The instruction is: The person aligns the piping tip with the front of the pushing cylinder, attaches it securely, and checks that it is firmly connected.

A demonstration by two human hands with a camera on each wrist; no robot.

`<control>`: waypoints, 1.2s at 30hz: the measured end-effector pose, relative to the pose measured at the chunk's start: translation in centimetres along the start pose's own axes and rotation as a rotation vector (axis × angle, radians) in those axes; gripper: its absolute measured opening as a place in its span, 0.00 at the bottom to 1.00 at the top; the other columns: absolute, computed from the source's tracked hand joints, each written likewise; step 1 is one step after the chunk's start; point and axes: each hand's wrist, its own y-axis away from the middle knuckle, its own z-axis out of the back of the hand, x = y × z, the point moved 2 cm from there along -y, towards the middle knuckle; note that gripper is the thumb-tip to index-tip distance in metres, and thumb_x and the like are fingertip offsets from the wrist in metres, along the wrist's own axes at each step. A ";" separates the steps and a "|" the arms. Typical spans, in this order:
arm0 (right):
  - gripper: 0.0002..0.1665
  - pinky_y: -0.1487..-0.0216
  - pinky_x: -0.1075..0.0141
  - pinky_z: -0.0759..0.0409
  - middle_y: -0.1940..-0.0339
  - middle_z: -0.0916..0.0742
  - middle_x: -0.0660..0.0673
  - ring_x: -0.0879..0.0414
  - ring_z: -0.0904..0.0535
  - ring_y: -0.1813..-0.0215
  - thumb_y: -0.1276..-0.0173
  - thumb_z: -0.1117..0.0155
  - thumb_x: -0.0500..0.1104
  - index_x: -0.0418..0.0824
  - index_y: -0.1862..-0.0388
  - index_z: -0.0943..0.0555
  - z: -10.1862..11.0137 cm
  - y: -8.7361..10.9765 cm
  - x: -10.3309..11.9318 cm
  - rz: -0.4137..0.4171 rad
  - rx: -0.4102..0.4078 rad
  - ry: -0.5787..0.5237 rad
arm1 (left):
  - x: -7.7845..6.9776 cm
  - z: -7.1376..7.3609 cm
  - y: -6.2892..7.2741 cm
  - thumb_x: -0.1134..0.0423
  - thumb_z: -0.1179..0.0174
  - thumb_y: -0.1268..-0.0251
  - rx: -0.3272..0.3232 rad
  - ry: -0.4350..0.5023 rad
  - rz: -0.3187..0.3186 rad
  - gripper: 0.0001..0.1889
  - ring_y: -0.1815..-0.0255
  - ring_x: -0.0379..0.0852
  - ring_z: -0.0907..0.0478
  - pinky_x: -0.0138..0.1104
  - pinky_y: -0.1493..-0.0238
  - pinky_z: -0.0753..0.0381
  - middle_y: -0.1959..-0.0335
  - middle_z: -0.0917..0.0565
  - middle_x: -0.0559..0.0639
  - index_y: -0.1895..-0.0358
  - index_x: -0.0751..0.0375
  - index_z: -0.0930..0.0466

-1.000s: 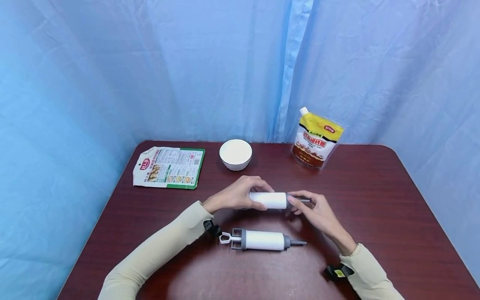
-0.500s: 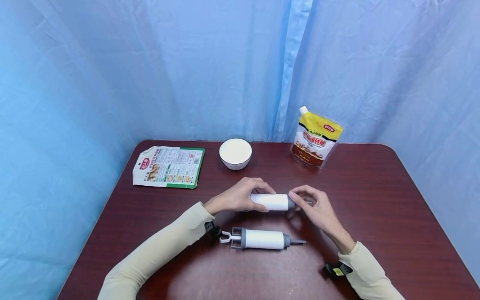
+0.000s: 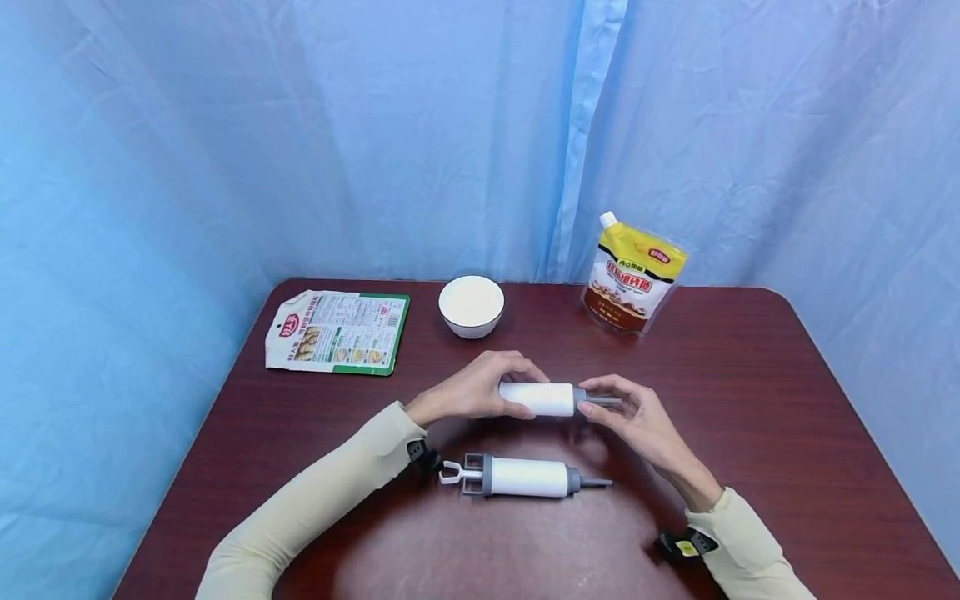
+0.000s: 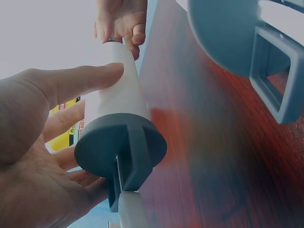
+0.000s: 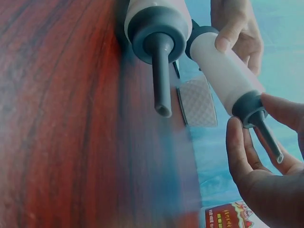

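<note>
A white plastic food syringe (image 3: 553, 400) with grey end fittings is held level above the table. My left hand (image 3: 480, 387) grips its barrel, thumb on the near side. At the other end, the fingers and thumb of my right hand (image 3: 637, 417) pinch the grey nozzle cap (image 5: 248, 105); its thin nozzle points out between them. In the left wrist view, the grey flange (image 4: 118, 145) with its finger loops faces the camera. A second, matching syringe (image 3: 528, 478) lies on the table nearer the body, its nozzle to the right and its white plunger handle to the left.
A white bowl (image 3: 471, 303) with white contents stands at the back of the dark red table (image 3: 750, 400). Back left lies a flat white and green packet (image 3: 337, 332). A yellow, white and brown spouted pouch (image 3: 633, 275) stands upright at back right, before blue curtains.
The right fingers loosened and lifted slightly at the nozzle cap, then closed round it again. The held syringe dipped a little and came back up. The other objects have stayed in place.
</note>
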 end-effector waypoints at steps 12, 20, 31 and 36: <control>0.20 0.47 0.70 0.15 0.42 0.13 0.43 0.59 0.14 0.49 0.27 0.29 0.46 0.46 0.39 0.17 -0.2 0.3 0.1 0.028 0.004 0.046 | -0.2 -0.3 0.2 0.59 0.22 0.41 0.012 -0.015 0.004 0.22 0.54 0.38 0.22 0.29 0.49 0.24 0.53 0.13 0.45 0.43 0.52 0.14; 0.19 0.49 0.71 0.15 0.43 0.12 0.40 0.59 0.13 0.51 0.28 0.29 0.44 0.44 0.40 0.17 -0.2 0.1 0.1 0.058 0.004 0.050 | -0.2 -0.1 0.2 0.59 0.20 0.44 -0.012 -0.015 -0.022 0.23 0.55 0.38 0.22 0.29 0.51 0.23 0.54 0.13 0.45 0.44 0.52 0.13; 0.20 0.53 0.70 0.15 0.42 0.13 0.37 0.60 0.12 0.54 0.28 0.29 0.44 0.40 0.39 0.17 -0.5 -0.3 0.2 -0.001 -0.025 -0.005 | -0.3 0.0 -0.1 0.59 0.18 0.47 -0.064 -0.089 -0.052 0.23 0.57 0.36 0.20 0.28 0.55 0.23 0.56 0.12 0.44 0.46 0.52 0.11; 0.22 0.52 0.71 0.16 0.41 0.14 0.36 0.60 0.13 0.53 0.27 0.29 0.43 0.38 0.38 0.18 -0.6 -0.6 0.2 -0.025 -0.041 -0.030 | -0.3 -0.1 -0.4 0.59 0.19 0.47 -0.067 -0.125 -0.052 0.23 0.57 0.37 0.20 0.27 0.55 0.25 0.55 0.11 0.45 0.46 0.53 0.12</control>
